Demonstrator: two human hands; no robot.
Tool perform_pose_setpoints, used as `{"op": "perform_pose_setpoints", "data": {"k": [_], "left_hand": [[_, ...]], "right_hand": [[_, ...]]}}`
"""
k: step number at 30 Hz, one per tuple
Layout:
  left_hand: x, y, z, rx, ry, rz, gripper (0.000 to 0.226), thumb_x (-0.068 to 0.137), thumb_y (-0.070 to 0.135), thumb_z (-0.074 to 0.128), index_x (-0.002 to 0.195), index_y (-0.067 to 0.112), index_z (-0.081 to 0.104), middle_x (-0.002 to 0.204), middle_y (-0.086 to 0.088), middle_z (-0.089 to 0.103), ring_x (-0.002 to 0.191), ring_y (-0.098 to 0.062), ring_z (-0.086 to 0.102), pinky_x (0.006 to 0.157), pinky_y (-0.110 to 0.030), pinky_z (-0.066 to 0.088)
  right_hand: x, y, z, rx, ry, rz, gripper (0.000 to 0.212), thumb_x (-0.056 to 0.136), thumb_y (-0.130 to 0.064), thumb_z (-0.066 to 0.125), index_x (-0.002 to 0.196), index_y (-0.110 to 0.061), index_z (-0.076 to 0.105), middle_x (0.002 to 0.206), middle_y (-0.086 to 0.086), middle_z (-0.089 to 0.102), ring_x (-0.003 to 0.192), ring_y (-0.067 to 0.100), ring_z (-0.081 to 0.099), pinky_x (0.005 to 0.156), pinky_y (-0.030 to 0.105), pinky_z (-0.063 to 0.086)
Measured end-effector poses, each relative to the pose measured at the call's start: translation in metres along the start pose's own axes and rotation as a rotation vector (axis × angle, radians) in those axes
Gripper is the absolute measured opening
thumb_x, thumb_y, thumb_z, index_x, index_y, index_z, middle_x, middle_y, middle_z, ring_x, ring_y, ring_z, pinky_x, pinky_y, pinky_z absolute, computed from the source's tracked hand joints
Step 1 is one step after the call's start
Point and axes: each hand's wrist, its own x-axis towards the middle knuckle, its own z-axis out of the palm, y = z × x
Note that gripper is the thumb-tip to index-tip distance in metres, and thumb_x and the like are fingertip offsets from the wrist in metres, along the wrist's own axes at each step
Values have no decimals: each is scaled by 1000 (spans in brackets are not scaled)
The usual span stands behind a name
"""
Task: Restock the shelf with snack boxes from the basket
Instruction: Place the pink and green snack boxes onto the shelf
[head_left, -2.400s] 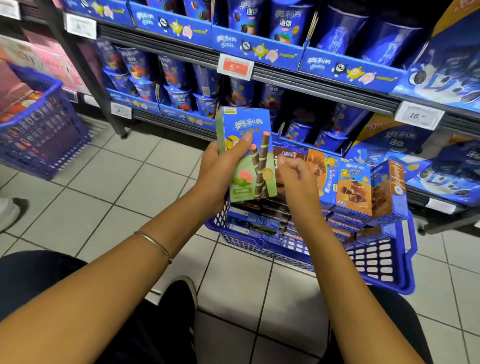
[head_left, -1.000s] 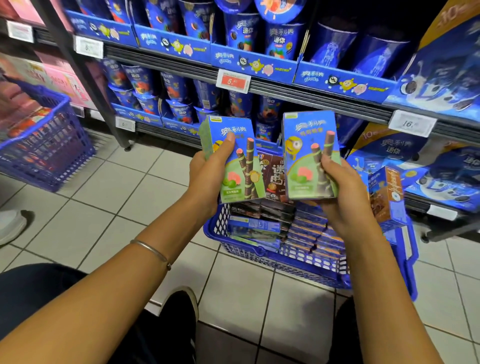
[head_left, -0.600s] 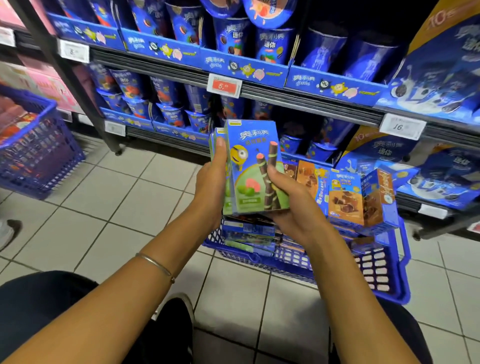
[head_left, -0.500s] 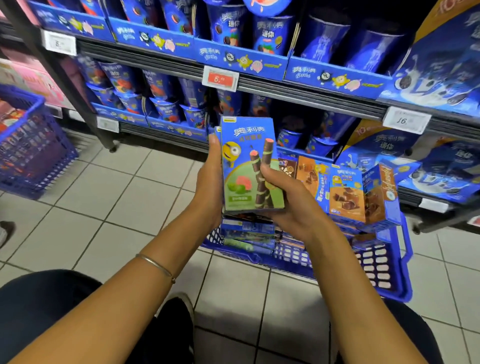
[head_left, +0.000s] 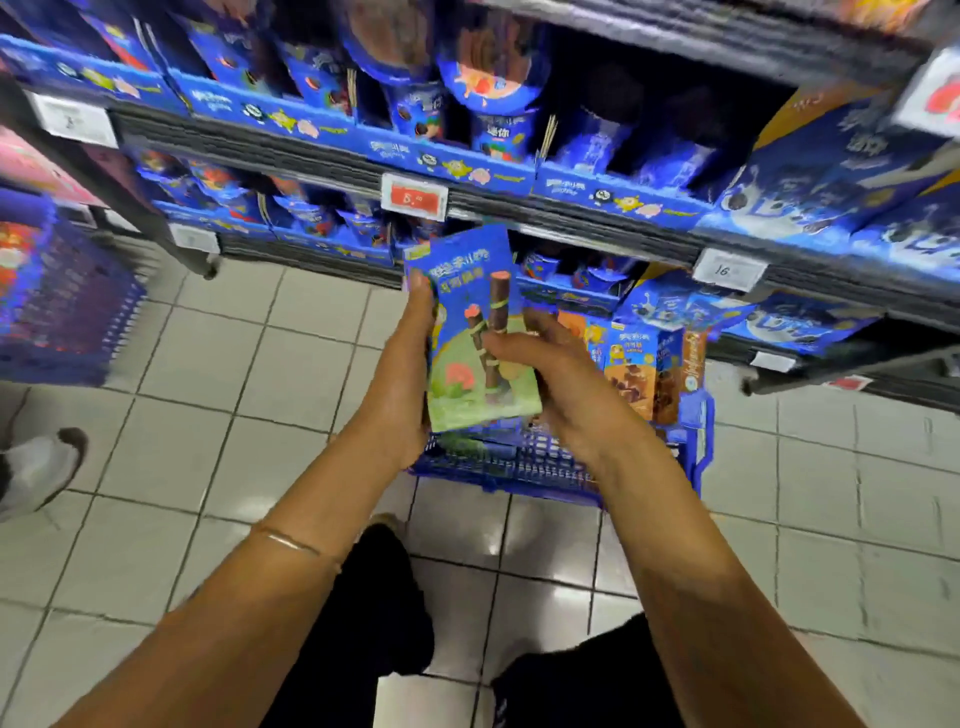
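Two blue-and-green snack boxes (head_left: 470, 332) are stacked face to face and held upright above the blue plastic basket (head_left: 696, 441) on the floor. My left hand (head_left: 402, 379) grips their left edge, thumb on the front. My right hand (head_left: 550, 374) holds the right side, fingers across the front. Only the front box's face shows. Orange-and-blue snack boxes (head_left: 639, 369) stand in the basket's right end. The shelf (head_left: 545, 218) rises behind the basket, stocked with blue cups and boxes. The image is blurred.
A second blue basket (head_left: 67, 306) with goods sits on the floor at far left. Another person's white shoe (head_left: 36, 473) is at the left edge. Price tags (head_left: 413, 197) hang on the shelf rails. My knees and a dark shoe are at the bottom.
My right hand lifted a second green box from the basket and stacked it against the one in my left hand. Both hands now hold the pair, and my view has tilted upward.
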Motion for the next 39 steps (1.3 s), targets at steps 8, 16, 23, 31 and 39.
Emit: {"op": "perform_pose_setpoints", "data": {"k": [8, 16, 23, 31, 39], "left_hand": [[-172, 190, 108, -109, 7, 219, 57, 109, 55, 39, 130, 15, 73, 134, -19, 72, 118, -38, 71, 106, -57, 56], [-324, 364, 227, -161, -228, 458, 54, 99, 62, 51, 125, 24, 80, 133, -10, 74, 122, -30, 72, 98, -50, 61], [-357, 472, 318, 17, -172, 797, 52, 99, 65, 49, 112, 29, 84, 125, 0, 78, 118, -22, 74, 109, -49, 54], [-347, 550, 388, 460, 316, 1474, 23, 110, 42, 49, 99, 21, 49, 95, 3, 62, 83, -8, 56, 79, -31, 43], [-367, 600, 437, 587, 41, 1267, 79, 103, 72, 35, 96, 5, 76, 90, -4, 80, 82, -21, 75, 74, -38, 58]], "right_hand": [[-152, -229, 100, -175, -159, -108, 70, 74, -41, 79, 136, -18, 56, 118, 1, 72, 108, 22, 69, 85, 40, 55], [-281, -405, 189, 199, -290, -102, 62, 73, -68, 73, 117, -25, 75, 106, 2, 77, 94, 22, 75, 82, 43, 61], [-343, -542, 221, 111, -696, -175, 87, 77, -80, 51, 148, -29, 50, 156, 13, 43, 143, 47, 36, 105, 75, 29], [-364, -637, 222, 144, -435, -531, 56, 91, -64, 55, 130, -26, 68, 131, 5, 69, 104, 26, 72, 85, 47, 58], [-353, -707, 227, 3, -178, -816, 45, 84, -62, 67, 116, -30, 73, 110, -2, 77, 97, 19, 76, 74, 43, 61]]}}
